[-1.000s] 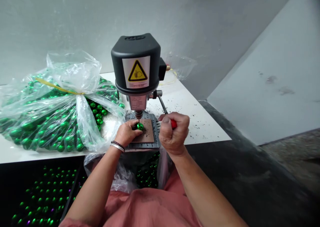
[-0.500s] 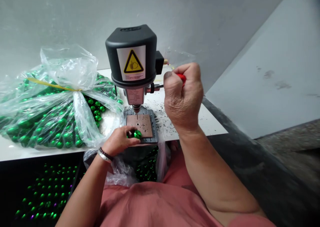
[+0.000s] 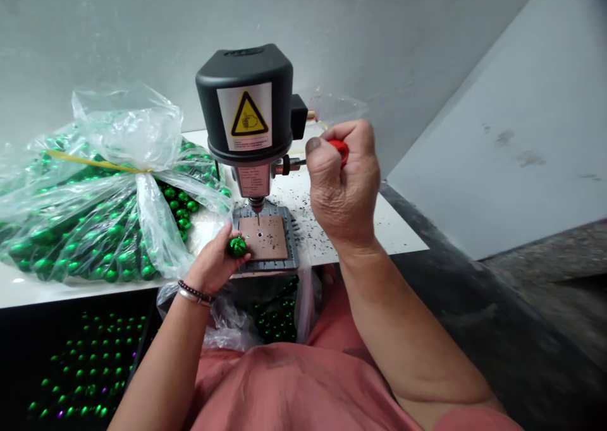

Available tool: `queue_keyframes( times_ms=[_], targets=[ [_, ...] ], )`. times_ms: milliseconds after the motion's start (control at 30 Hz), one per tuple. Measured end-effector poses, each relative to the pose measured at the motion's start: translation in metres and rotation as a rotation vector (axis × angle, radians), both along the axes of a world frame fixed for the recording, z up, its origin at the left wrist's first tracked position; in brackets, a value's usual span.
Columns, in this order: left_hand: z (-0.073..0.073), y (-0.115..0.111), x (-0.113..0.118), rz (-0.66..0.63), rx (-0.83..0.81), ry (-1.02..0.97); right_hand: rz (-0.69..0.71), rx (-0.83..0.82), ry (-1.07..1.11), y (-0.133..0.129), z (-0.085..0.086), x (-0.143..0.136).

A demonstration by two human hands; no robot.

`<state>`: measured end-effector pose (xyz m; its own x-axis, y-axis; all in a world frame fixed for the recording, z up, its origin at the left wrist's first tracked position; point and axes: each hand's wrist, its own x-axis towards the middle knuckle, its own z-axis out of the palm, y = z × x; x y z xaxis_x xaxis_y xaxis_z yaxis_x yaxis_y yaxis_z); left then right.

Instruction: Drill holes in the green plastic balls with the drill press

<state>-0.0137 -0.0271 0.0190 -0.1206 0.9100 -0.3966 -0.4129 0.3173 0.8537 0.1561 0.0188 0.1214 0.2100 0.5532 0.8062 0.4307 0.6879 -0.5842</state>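
Observation:
A small drill press (image 3: 244,105) with a black motor cover stands in front of me. Its thin drill bit (image 3: 258,220) points down at a brown board (image 3: 270,244) with a hole in it, on the grey base (image 3: 291,235). My left hand (image 3: 215,257) is closed around a shiny green ball (image 3: 237,246) at the board's left edge, away from the bit. My right hand (image 3: 345,184) is wrapped round the red knob (image 3: 339,153) of the press's feed lever, to the right of the motor.
A clear plastic bag (image 3: 159,222) full of green balls, tied with a yellow strip (image 3: 90,160), lies on the white table (image 3: 308,197). Dark shavings are scattered around the base. Rows of green balls sit in a dark tray (image 3: 28,330) below at left. More green balls (image 3: 279,317) show below the press.
My left hand has drawn the green ball leftward, off the middle front of the board, and turned so that the ball shows more fully. My right hand stays on the lever knob.

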Motion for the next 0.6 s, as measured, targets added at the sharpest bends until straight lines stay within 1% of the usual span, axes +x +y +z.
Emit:
queue_keyframes(
  times_ms=[100, 200, 233, 300, 367, 433, 500, 600],
  targets=[
    [0.002, -0.002, 0.000, -0.015, 0.033, -0.009, -0.006, 0.026, -0.019, 0.000, -0.001, 0.000],
    [0.000, -0.003, 0.001, -0.079, 0.046, 0.113, 0.004, 0.013, 0.000, 0.000, 0.000, 0.000],
    [-0.001, -0.003, 0.001, -0.114, 0.066, 0.200, 0.012, 0.000, 0.014, 0.000, 0.000, 0.000],
    [-0.004, 0.000, 0.000, -0.155, 0.133, 0.452, 0.030, -0.027, 0.035, 0.000, 0.000, 0.000],
    [-0.008, 0.004, 0.001, -0.141, 0.194, 0.760, 0.041, -0.043, 0.034, 0.000, -0.001, 0.001],
    [-0.010, 0.008, 0.002, -0.120, 0.211, 1.004, 0.039, -0.038, 0.020, -0.001, -0.001, 0.001],
    [-0.011, 0.011, 0.003, -0.127, 0.211, 1.135, 0.030, -0.018, 0.000, -0.001, -0.002, 0.002],
    [-0.013, 0.015, 0.005, -0.139, 0.219, 1.158, 0.014, 0.007, -0.036, -0.001, -0.003, 0.003]
  ],
)
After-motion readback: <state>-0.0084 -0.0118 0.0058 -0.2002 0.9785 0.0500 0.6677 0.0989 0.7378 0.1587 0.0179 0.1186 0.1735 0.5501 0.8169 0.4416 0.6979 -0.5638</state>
